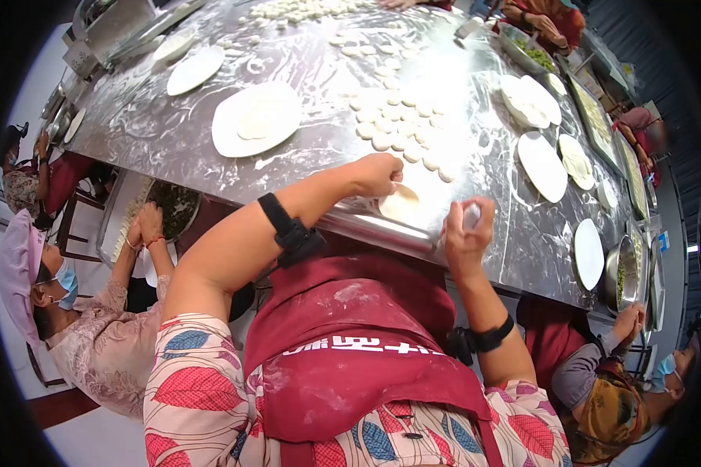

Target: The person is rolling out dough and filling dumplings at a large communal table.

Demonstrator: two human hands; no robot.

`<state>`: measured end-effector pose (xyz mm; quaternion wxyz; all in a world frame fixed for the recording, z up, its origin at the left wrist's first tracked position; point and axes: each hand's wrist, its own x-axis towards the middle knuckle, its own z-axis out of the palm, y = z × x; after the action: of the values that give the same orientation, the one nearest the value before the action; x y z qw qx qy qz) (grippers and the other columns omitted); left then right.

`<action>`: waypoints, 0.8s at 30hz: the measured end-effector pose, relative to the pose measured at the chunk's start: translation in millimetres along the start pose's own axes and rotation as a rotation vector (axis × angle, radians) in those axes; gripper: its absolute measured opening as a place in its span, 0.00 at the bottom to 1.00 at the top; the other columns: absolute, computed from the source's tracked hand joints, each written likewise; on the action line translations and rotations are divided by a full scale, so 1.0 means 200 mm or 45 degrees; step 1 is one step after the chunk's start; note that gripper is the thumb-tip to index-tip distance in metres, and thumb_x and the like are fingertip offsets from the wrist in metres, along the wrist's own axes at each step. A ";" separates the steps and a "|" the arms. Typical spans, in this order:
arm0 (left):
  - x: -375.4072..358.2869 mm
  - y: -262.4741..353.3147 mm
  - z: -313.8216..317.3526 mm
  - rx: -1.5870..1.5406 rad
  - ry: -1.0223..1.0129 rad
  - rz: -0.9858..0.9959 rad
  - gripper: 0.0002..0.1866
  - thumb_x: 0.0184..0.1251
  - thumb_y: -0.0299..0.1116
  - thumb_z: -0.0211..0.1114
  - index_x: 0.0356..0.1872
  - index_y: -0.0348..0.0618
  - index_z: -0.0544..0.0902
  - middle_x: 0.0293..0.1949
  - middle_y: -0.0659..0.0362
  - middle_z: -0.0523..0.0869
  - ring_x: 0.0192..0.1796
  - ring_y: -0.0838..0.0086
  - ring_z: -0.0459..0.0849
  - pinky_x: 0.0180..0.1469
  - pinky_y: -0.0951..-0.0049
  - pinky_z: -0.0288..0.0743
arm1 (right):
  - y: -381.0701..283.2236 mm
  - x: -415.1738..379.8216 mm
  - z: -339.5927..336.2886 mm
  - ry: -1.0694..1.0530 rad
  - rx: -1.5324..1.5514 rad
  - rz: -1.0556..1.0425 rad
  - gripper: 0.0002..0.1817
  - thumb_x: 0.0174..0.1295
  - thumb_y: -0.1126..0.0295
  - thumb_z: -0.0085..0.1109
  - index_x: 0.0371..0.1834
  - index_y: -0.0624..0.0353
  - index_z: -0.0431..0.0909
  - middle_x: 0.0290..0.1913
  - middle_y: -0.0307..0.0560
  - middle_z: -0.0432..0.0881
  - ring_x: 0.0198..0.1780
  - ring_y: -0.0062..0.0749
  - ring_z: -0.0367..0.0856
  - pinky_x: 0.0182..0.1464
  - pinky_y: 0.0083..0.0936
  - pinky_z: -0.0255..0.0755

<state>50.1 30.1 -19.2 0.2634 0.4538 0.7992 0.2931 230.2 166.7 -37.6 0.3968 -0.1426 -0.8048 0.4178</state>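
On my feed the dough disc (401, 205) lies on the steel table (487, 159) close to its front edge, between the two hands. Left hand (378, 173) sits at the disc's far-left rim, fingers curled together; they look to be touching it, but I can't tell if they actually pinch it. Right hand (469, 233) is on the disc's other side, apart from it, fingers bent round a small pale object (471, 218); can't make out what that is. Left forearm (245, 229) runs diagonally over the table edge and hides part of it from me. Just past the disc I see a cluster of dough pieces (401, 124), the nearest ones close to the left knuckles. Beyond the left forearm: a white plate (230, 140) with flat wrappers (258, 118) on it. Off to the right, well apart from the right hand, are an oval plate (543, 167) and, nearer the table's right edge, another plate (589, 254) beside a metal bowl (631, 268) with green filling. Flour smears all over the steel. At far left a co-worker's hands (146, 224) are over a tray of dark filling (173, 208), clear of my work spot.
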 end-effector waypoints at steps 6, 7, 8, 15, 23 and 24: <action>0.06 0.03 0.01 0.068 0.086 0.003 0.10 0.53 0.32 0.61 0.33 0.36 0.81 0.29 0.49 0.83 0.34 0.65 0.81 0.38 0.66 0.72 | 0.01 0.37 0.21 0.090 -0.221 -0.257 0.11 0.57 0.76 0.56 0.39 0.59 0.65 0.23 0.57 0.76 0.23 0.54 0.78 0.26 0.38 0.70; 0.08 0.03 0.02 0.108 0.091 -0.005 0.10 0.53 0.32 0.62 0.33 0.36 0.81 0.29 0.49 0.83 0.33 0.65 0.81 0.38 0.66 0.72 | 0.02 0.37 0.21 0.084 -0.222 -0.246 0.11 0.57 0.76 0.57 0.39 0.58 0.65 0.23 0.57 0.76 0.23 0.55 0.77 0.27 0.39 0.70; 0.09 0.03 0.04 0.013 0.057 -0.025 0.10 0.53 0.33 0.63 0.33 0.36 0.81 0.29 0.48 0.83 0.33 0.62 0.81 0.38 0.65 0.73 | 0.02 0.37 0.21 0.073 -0.223 -0.239 0.11 0.57 0.76 0.57 0.39 0.58 0.65 0.23 0.57 0.76 0.24 0.56 0.77 0.27 0.40 0.70; 0.00 0.01 0.00 0.076 -0.012 -0.063 0.10 0.50 0.29 0.63 0.34 0.38 0.79 0.30 0.49 0.82 0.36 0.64 0.81 0.38 0.66 0.72 | -0.04 -0.02 -0.01 0.023 0.036 0.034 0.09 0.56 0.78 0.55 0.37 0.60 0.67 0.24 0.51 0.74 0.22 0.37 0.77 0.27 0.31 0.71; 0.08 0.07 0.02 0.142 0.001 -0.086 0.10 0.55 0.32 0.60 0.35 0.35 0.80 0.31 0.45 0.83 0.37 0.58 0.81 0.41 0.64 0.73 | 0.02 0.37 0.21 0.065 -0.174 -0.178 0.11 0.56 0.75 0.58 0.38 0.59 0.66 0.25 0.58 0.76 0.25 0.55 0.78 0.28 0.40 0.71; 0.06 0.10 0.01 0.151 -0.043 -0.067 0.11 0.55 0.34 0.60 0.33 0.35 0.81 0.30 0.45 0.83 0.37 0.58 0.82 0.41 0.64 0.73 | 0.01 0.34 0.18 0.084 -0.166 -0.197 0.11 0.56 0.75 0.58 0.38 0.58 0.66 0.25 0.57 0.76 0.26 0.54 0.79 0.28 0.40 0.71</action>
<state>57.5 49.9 -7.8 0.2571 0.4523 0.8222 0.2307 159.4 185.5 -16.3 0.4442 -0.1193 -0.8252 0.3278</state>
